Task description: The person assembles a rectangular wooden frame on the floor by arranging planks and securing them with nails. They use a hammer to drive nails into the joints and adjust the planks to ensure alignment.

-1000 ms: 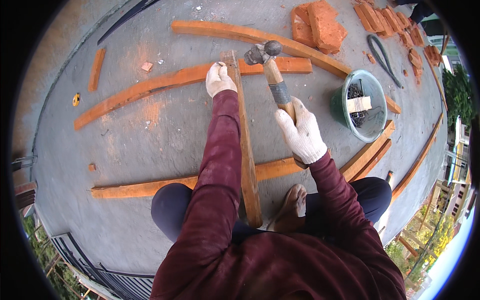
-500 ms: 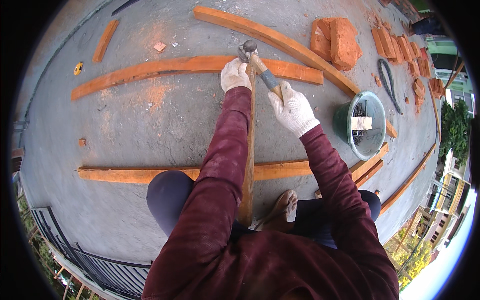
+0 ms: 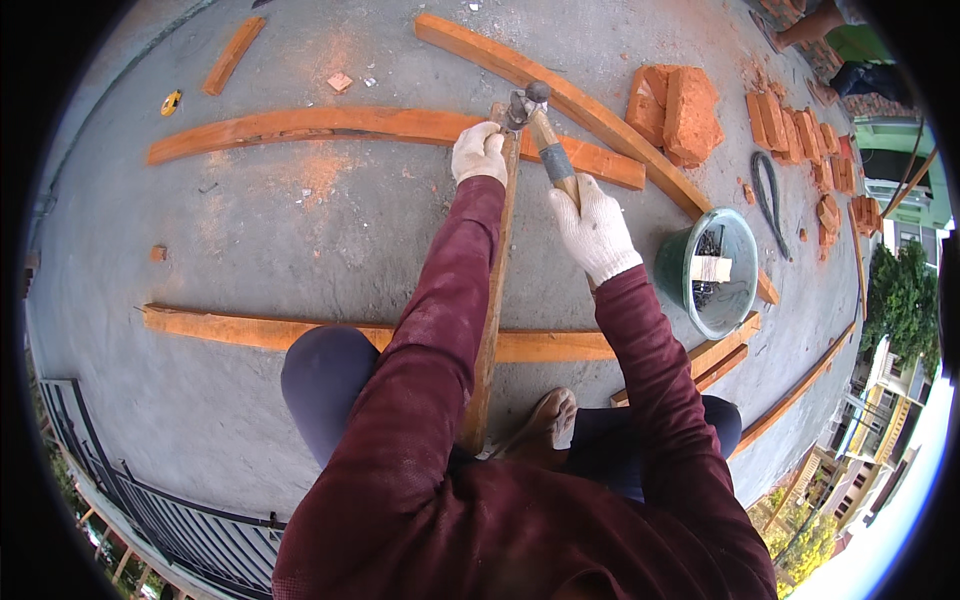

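Observation:
My right hand (image 3: 597, 230), in a white knit glove, is wrapped round the wooden handle of a hammer (image 3: 550, 148) with a grey-blue band. The metal head lies close over the far end of a narrow wooden batten (image 3: 489, 310), which runs back toward my body between my knees. My left hand (image 3: 479, 154), gloved too, is closed at that far end, just left of the hammer head. Its fingers appear to grip the batten; whether a nail is between them is hidden. Under the batten two orange wooden beams cross, a far one (image 3: 330, 123) and a near one (image 3: 550, 346).
At right stands a green bucket (image 3: 677, 262) holding dark nails and a pale block. Beyond are a slanting beam (image 3: 560, 88), broken bricks (image 3: 690, 115) and a dark loop of hose (image 3: 768, 190). A yellow tape measure (image 3: 171, 102) lies far left; a person's legs (image 3: 865, 80) show upper right.
The hammer head has shifted slightly right from my left fingers, baring the batten's far end. My view has turned a little, and more of another person shows at upper right.

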The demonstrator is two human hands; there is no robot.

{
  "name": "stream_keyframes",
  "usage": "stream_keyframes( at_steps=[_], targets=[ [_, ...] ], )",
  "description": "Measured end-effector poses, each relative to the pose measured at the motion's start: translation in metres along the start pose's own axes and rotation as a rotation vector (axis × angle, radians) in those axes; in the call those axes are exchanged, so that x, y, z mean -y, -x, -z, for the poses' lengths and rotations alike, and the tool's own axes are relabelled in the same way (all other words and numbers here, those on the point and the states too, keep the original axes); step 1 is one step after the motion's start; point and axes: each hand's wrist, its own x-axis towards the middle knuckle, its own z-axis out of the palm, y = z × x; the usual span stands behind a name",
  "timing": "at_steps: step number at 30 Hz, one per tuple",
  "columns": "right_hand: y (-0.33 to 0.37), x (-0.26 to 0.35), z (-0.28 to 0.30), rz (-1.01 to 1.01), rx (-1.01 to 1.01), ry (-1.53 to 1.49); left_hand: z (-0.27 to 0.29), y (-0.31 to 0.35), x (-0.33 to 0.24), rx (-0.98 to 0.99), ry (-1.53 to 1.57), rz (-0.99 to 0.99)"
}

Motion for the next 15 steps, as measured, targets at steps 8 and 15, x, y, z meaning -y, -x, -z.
stream_keyframes(
  at_steps=[8, 15],
  targets=[
    [0.023, 0.018, 0.058, 0.062, -0.074, -0.050, 0.051, 0.084, -0.034, 0.190, -0.533, 0.447],
    [-0.005, 0.094, 0.094, 0.291, -0.327, -0.220, 0.063, 0.089, -0.024, 0.382, -0.582, 0.577]
  ],
)
